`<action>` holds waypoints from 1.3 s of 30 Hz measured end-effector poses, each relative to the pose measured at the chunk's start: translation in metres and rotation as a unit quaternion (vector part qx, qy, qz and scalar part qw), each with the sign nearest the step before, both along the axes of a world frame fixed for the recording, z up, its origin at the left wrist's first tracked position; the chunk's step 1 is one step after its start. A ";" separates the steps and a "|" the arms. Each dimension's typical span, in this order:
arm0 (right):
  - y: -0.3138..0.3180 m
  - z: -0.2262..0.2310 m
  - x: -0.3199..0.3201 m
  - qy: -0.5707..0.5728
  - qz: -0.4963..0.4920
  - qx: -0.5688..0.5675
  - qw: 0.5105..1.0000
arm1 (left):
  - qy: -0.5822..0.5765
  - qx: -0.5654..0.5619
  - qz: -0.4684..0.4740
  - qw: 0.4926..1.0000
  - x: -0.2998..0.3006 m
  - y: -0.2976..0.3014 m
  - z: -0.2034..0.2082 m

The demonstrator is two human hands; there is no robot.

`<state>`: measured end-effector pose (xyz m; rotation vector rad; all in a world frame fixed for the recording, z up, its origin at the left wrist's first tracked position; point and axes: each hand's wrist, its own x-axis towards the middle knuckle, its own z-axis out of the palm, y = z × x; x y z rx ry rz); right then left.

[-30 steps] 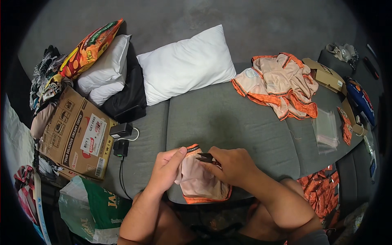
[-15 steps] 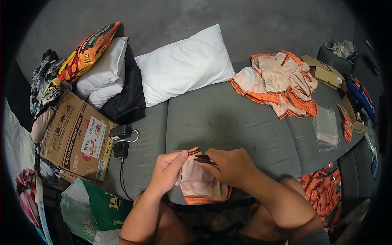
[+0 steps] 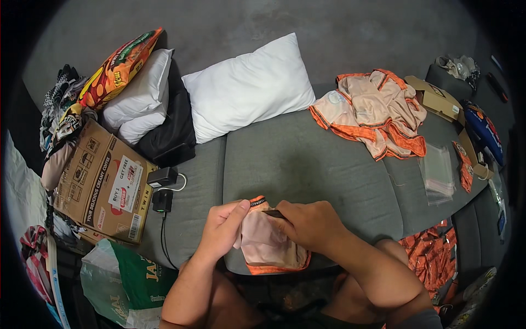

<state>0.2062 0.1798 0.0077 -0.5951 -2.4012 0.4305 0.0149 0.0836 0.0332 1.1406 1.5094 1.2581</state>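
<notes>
A pale peach garment (image 3: pixel 268 247) with orange edges and a dark band at its top lies at the front edge of the grey sofa seat. My left hand (image 3: pixel 223 223) is closed on its upper left corner, thumb on top beside the band. In my right hand (image 3: pixel 308 222) is a small dark cutting tool (image 3: pixel 273 214), snips by its look; the fingers cover most of it. Its tip rests at the garment's upper edge, just right of the band. Whether the blades are apart cannot be made out.
A similar orange-edged garment (image 3: pixel 378 109) is spread at the back right, near clear plastic sleeves (image 3: pixel 437 174). A white pillow (image 3: pixel 249 88) leans at the back. Left stand a cardboard box (image 3: pixel 104 183) and black adapters (image 3: pixel 162 176) with a cable. Orange packets (image 3: pixel 433 255) lie lower right.
The tool has sunk lower into my right hand's grip, showing less of itself. My left hand and the garment's top edge have shifted slightly.
</notes>
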 end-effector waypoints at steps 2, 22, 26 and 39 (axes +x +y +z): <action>0.002 0.000 0.002 0.008 0.002 -0.029 1.000 | -0.030 -0.016 0.019 0.999 0.000 0.000 0.002; -0.003 0.002 -0.004 0.154 0.071 -0.087 0.982 | -0.140 -0.010 -0.001 0.990 -0.001 0.001 -0.006; 0.001 -0.008 -0.010 0.164 0.088 -0.005 0.982 | -0.139 -0.018 0.031 0.990 0.019 0.007 0.001; 0.000 -0.008 0.004 0.032 0.215 -0.161 0.963 | -0.262 -0.029 0.046 0.963 -0.008 0.008 -0.013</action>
